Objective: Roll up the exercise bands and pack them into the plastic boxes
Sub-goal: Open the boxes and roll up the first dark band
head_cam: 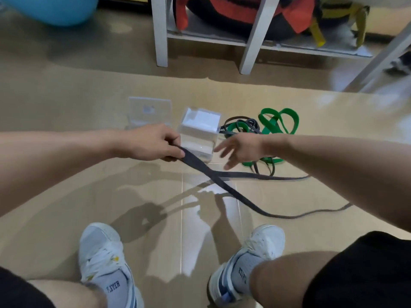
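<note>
My left hand [153,143] pinches one end of a long dark grey exercise band [213,177], which trails down and to the right across the floor. My right hand [239,150] hovers with fingers spread just right of that end, holding nothing. Behind the hands stand two clear plastic boxes: one closed [200,127] in the middle, and one with its lid up [148,112] to the left. A tangle of green bands [279,122] and more dark bands [243,125] lies to the right of the boxes.
I crouch on flattened brown cardboard [66,103]; my white sneakers [102,258] are below. A white shelf rack [162,41] with bags stands behind the boxes. A blue exercise ball [55,10] sits at the far left.
</note>
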